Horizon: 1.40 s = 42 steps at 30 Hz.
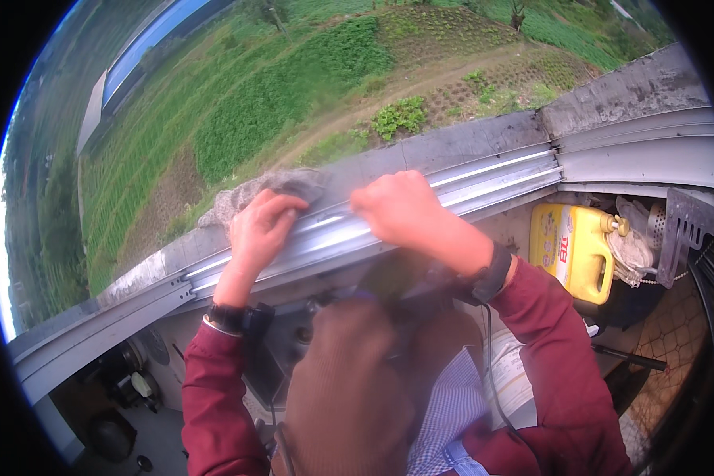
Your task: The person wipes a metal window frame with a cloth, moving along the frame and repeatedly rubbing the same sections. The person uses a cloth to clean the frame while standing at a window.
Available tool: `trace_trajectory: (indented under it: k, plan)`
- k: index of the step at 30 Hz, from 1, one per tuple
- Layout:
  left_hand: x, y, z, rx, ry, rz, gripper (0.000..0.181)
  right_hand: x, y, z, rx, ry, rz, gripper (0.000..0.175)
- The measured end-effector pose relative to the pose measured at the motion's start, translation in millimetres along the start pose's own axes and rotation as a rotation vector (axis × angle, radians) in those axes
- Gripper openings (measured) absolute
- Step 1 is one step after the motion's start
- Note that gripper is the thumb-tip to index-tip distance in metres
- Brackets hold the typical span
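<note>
An aluminium window track (327,229) runs across in front of me, its grooves slanting up to the right. My left hand (262,229) is over the track with fingers bent and the thumb close to the index finger. A crumpled grey cloth (244,193) lies on the outer ledge right behind that hand; whether the fingers grip it cannot be made out. Farther right, my right hand (398,205) is curled, knuckles up, above the same track. Its fingertips are hidden and slightly blurred, so anything inside it does not show.
Outside the concrete ledge (476,137) the ground drops to green fields (285,107). A yellow plastic jug (580,253) stands at the right, beside a slotted metal spatula (684,238). Dark kitchen items (113,434) are at lower left. A black cable (491,369) hangs by my right sleeve.
</note>
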<state>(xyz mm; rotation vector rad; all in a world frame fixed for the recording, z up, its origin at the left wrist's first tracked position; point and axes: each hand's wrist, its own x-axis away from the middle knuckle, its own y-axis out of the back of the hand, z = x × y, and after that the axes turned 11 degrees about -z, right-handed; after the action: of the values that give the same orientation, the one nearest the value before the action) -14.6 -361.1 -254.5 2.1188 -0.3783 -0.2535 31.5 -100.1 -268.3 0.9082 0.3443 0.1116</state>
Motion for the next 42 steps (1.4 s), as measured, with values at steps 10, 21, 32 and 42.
trace_trajectory:
  k: [10,21,32,42]
  plan:
    - [-0.3,0.8,0.7,0.003,-0.009,0.001,0.016,9.4,-26.3,10.8,0.063,0.098,-0.107,0.006]
    - [-0.3,0.0,2.5,0.021,0.020,-0.002,0.016,18.3,-9.4,9.6,-0.016,0.135,-0.445,0.007]
    - [-1.2,-0.2,1.0,0.031,0.033,0.009,0.018,5.7,-26.6,25.8,-0.032,-0.021,-0.058,0.009]
    - [-0.2,-1.4,1.0,0.020,0.016,-0.009,0.017,3.2,-21.6,35.2,0.025,-0.058,-0.038,0.009]
